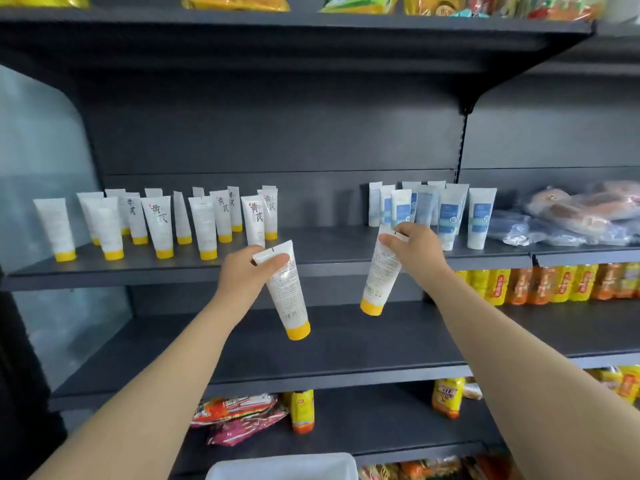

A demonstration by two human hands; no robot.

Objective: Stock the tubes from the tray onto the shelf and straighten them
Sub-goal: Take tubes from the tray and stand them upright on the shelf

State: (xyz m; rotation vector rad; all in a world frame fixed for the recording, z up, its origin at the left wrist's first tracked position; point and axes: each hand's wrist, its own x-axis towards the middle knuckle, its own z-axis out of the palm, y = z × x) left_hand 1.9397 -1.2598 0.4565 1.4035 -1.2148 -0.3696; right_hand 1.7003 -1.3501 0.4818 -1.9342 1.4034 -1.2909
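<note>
Tubes held number two, one per hand: the left hand (239,275) pinches the crimped top of the left tube (289,296) and the right hand (415,251) pinches the right tube (379,271) likewise. Both are white with fine print, hang yellow cap down before the shelf (329,244) edge, near upright, caps slanting toward each other. Roughly fifteen matching yellow-capped tubes (159,226) stand at the shelf's left and about nine blue-labelled tubes (448,216) at its right.

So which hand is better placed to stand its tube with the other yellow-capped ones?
Probably the left. The left hand holds one yellow-capped tube just below the end of the yellow-capped row; the right hand holds the other tube in front of the blue-labelled tubes, farther from that row.
</note>
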